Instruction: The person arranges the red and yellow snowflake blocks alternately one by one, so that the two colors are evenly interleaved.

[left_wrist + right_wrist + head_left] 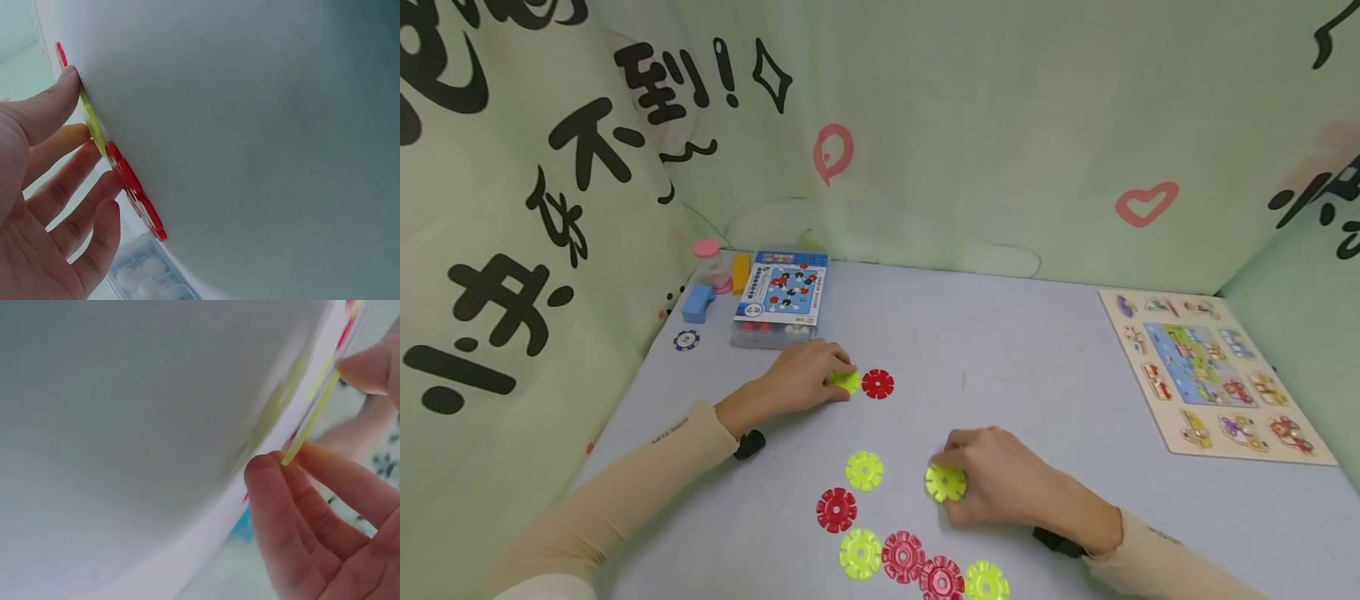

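My left hand (805,371) pinches a yellow-green notched building disc (844,381) by its edge, thumb on one side and fingertips on the other. Right beside it lies a red notched disc (877,384). In the left wrist view, red discs (134,187) show just past the fingertips. My right hand (1003,475) holds another yellow-green disc (946,482) between thumb and fingers; the right wrist view shows this disc (312,419) edge-on, raised off the tabletop. Nearer to me lie loose discs, among them a yellow-green one (864,472) and a red one (837,510).
A boxed molecule-model kit (782,292) stands at the back left, with a blue block (697,303), a pink-lidded jar (711,265) and a poker chip (687,340) near it. A wooden picture puzzle (1210,367) lies on the right. Green curtains surround the table.
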Action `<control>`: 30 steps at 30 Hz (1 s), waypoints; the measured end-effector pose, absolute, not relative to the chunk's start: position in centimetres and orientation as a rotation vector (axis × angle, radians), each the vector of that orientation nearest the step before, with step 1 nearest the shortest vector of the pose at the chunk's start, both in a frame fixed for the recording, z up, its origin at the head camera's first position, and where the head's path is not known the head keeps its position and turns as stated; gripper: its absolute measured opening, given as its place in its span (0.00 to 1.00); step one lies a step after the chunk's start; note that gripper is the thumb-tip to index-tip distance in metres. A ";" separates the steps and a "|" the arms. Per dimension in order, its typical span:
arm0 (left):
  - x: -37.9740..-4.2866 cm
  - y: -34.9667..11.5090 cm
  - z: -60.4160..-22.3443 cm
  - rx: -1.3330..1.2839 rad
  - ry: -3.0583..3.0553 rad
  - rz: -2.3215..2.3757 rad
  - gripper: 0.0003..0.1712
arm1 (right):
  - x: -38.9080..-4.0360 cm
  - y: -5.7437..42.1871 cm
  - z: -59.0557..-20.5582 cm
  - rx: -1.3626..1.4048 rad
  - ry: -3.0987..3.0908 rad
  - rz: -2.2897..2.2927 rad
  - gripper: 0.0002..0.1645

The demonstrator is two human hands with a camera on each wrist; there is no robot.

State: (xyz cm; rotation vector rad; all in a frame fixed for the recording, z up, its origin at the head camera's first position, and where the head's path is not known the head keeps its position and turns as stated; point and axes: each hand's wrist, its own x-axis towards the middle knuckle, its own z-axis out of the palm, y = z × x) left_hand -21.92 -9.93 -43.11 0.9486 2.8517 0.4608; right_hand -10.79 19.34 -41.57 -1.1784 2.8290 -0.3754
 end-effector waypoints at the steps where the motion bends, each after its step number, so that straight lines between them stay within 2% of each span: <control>1: -21.9 -9.9 -43.1 0.948 2.853 0.459 0.24 | -11.8 19.3 -41.6 -1.157 2.845 -0.410 0.25; 7: -22.0 -9.6 -43.2 0.957 2.847 0.454 0.24 | -18.4 18.6 -42.1 -1.037 2.967 -0.462 0.24; 11: -22.0 -9.3 -43.2 0.959 2.844 0.451 0.24 | -21.0 17.9 -42.4 -0.939 2.985 -0.390 0.24; 30: -21.7 -9.2 -42.6 0.868 2.845 0.405 0.25 | -20.6 16.6 -42.4 -0.902 2.903 -0.326 0.29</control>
